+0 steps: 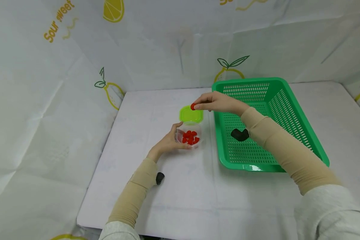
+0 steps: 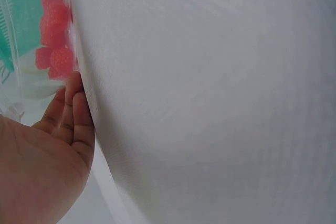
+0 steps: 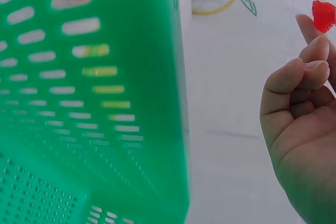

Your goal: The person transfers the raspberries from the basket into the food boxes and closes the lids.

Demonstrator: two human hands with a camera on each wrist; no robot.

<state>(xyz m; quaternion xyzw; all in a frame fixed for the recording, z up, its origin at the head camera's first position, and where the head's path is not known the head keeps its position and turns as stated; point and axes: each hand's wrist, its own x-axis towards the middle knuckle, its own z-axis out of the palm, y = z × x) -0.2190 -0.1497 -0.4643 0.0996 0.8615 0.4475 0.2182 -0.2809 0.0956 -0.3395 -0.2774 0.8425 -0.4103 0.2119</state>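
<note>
We work at a white surface [image 1: 180, 196] closed in on the left, right and far sides by white sheeting [image 1: 48, 100] printed with yellow lemons and the words "Sour sweet".

Our right hand [image 1: 217, 102] pinches a small red berry [image 1: 193, 106] between thumb and fingertips, the other fingers curled in, as the right wrist view also shows. The berry is bright red, bumpy and roughly heart-shaped. It hangs above the far part of the surface, just over a lime green lid [image 1: 191, 114] that lies flat there.

Just near of the lid stands a small clear container [image 1: 189, 137] with a cluster of the same red berries [image 1: 190, 137] inside. Our left hand [image 1: 169, 143] cups the container's left side, thumb on its far rim and fingers round its near wall. In the left wrist view the berries show blurred and pink through the clear wall.

To the right sits a green perforated basket [image 1: 300, 133], near the container but apart from it. Our right forearm crosses its left rim. We make out nothing lying in the basket.
</note>
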